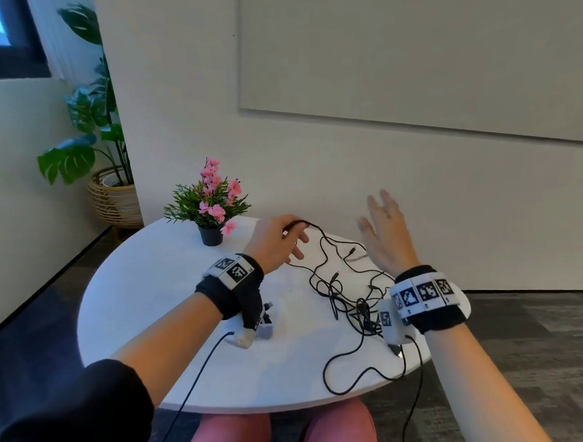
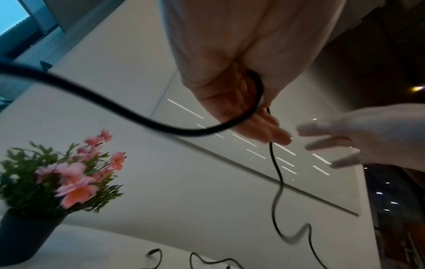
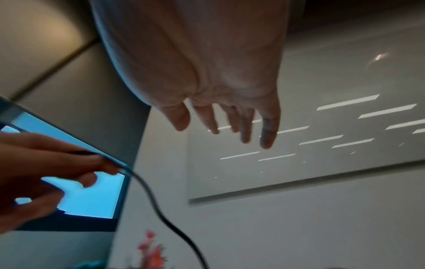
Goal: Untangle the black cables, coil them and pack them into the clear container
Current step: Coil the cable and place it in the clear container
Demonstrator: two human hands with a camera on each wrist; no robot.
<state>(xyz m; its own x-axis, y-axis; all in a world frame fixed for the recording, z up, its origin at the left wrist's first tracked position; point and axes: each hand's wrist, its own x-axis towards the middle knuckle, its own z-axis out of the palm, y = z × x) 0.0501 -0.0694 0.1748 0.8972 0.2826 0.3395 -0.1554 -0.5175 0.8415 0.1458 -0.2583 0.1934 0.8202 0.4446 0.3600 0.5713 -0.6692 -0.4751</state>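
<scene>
The left hand (image 1: 277, 241) pinches one thin black cable (image 1: 320, 234) near frame centre. The right hand (image 1: 388, 232) hovers with fingers spread, holding nothing. The tangled black cables (image 1: 349, 295) lie on the round white tabletop (image 1: 160, 291), right of centre.

black cables (image 1: 338, 285), tangled on table, one end lifted

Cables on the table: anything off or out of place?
The black cables lie in a loose knot on the white table, one loop near its front edge. The left hand pinches one end; the right hand hovers open. Nothing looks damaged.
</scene>
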